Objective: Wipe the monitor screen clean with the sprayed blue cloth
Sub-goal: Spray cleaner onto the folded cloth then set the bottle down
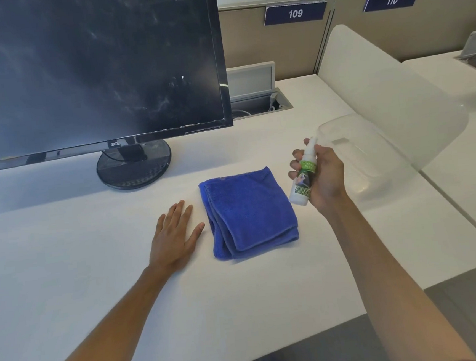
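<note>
So the blue cloth (251, 214) is lying folded flat on the white desk (64, 253), in front of the monitor (89, 69) and a bit off to the right of its round stand (134, 166), and the dark screen is showing plenty of pale smears and streaks. The left hand (174, 237) is resting palm-down on the desk just left of the cloth with fingers straight and spread, thumb close to the cloth's edge. The right hand (321, 176) is hovering just right of the cloth, fingers curled round a small white spray bottle (302, 177) with a green label, holding it upright off the desk in front of a clear plastic container (372, 151).
</note>
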### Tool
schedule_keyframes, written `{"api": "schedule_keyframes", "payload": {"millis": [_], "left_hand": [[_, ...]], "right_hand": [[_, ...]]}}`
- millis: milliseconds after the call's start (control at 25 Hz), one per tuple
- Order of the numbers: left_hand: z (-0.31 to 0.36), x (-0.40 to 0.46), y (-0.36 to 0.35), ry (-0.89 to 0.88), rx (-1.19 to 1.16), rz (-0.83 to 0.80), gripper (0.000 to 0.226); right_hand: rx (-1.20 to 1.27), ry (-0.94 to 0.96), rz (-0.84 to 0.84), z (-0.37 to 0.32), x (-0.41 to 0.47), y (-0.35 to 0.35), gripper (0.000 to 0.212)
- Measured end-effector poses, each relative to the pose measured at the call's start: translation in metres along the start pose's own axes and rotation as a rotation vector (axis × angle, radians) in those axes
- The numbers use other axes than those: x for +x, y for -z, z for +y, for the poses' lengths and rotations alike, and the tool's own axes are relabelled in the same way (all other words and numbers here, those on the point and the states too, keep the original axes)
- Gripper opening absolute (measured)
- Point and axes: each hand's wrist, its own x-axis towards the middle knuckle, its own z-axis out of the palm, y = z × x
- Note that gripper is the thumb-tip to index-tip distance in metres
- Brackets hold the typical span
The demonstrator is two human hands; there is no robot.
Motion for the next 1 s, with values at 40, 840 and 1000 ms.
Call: {"api": "schedule_keyframes", "payload": {"millis": [40,840,1000], "left_hand": [[-0.001,-0.003,0.000,-0.003,0.001,0.002,0.070],[-0.004,-0.012,0.002,-0.010,-0.023,0.031,0.064],[-0.004,-0.011,0.001,-0.012,-0.024,0.040,0.062]], "right_hand": [[0.037,-0.021,-0.006,0.004,-0.005,-0.004,0.012],[0.166,-0.241,0.195,0.063,-0.049,-0.016,0.012],[-0.055,-0.200,0.168,0.067,-0.048,-0.015,0.010]]}}
